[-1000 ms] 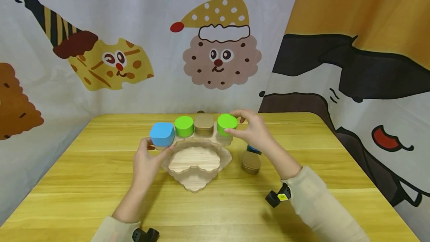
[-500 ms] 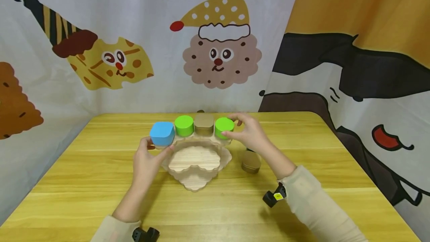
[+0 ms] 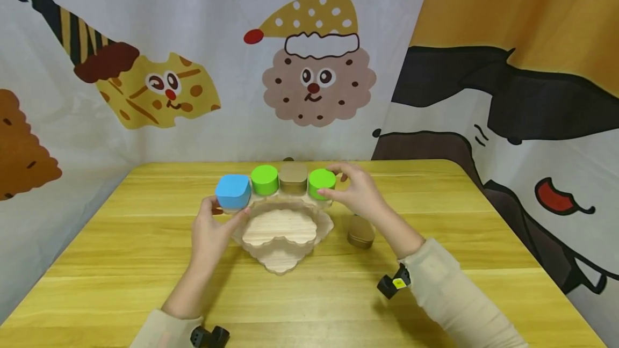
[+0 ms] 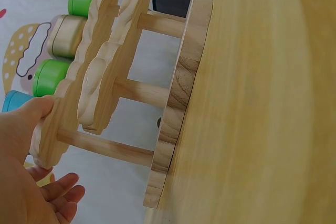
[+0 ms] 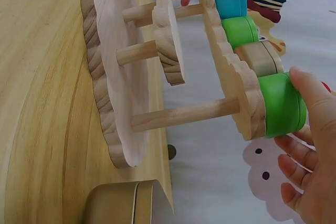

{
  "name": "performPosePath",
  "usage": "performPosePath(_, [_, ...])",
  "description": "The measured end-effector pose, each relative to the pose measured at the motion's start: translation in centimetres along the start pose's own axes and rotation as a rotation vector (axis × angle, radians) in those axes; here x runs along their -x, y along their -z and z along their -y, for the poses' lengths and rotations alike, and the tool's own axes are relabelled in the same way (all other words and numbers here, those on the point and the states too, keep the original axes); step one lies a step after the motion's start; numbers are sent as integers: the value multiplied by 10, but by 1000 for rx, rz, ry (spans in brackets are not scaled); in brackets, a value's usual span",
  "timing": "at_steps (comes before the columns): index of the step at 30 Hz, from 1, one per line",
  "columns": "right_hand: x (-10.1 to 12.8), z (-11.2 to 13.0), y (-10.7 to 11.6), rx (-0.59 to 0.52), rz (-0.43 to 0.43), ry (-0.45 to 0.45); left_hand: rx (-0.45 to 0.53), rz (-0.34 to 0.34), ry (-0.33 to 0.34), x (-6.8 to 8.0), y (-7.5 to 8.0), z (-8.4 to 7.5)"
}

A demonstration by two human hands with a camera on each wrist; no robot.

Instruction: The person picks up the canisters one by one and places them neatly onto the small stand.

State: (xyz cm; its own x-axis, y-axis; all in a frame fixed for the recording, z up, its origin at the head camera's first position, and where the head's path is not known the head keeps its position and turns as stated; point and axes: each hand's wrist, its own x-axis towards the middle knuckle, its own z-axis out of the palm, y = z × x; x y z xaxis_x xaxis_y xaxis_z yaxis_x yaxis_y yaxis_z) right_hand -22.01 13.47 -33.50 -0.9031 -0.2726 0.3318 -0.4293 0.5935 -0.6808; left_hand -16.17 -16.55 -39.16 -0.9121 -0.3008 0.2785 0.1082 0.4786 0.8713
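- Right hand (image 3: 360, 192) pinches the green jar (image 3: 322, 183) on the rack's (image 3: 282, 232) top tier.
- Left hand (image 3: 213, 227) grips the rack's left edge under the blue jar (image 3: 233, 192).
- Tan jar (image 3: 360, 231) sits on the table (image 3: 121, 251).

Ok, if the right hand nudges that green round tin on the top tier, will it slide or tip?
The green round tin looks squat, with a flat base on the wooden stand, so it probably slides, not tips. It sits near the scalloped edge, so a push could drop it. It likely feels light and rigid.
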Motion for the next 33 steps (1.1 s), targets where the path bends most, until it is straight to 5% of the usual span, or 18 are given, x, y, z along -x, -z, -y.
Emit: performPosePath(33, [78,-74,12,52,21,-48,-1,16,5,-1,1,2])
